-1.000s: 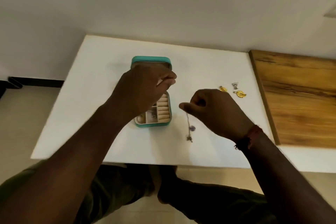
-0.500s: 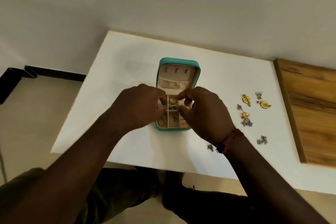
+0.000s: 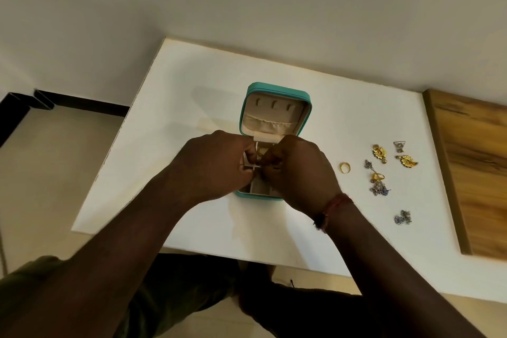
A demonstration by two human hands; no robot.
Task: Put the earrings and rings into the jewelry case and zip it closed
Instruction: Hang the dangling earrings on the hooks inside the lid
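Note:
The teal jewelry case point(image 3: 275, 90) lies open on the white table point(image 3: 192, 77), its beige lid tilted back. Both hands are over the case's divided tray. My left hand point(image 3: 216, 164) and my right hand point(image 3: 299, 173) have curled fingers, and their fingertips meet on a small earring that is mostly hidden between them. A gold piece shows in a rear compartment. On the table to the right lie a gold ring point(image 3: 344, 167), two gold flower earrings point(image 3: 380, 151) and several silver earrings point(image 3: 378, 189).
A wooden board point(image 3: 477, 173) lies along the table's right side. One silver earring point(image 3: 402, 217) sits alone near the front right. The table's front edge runs just above my lap, and floor shows to the left.
My right hand carried the dangling earring from the table over to the case. Both hands have come together above the tray. The camera has shifted, so more loose jewelry is in view.

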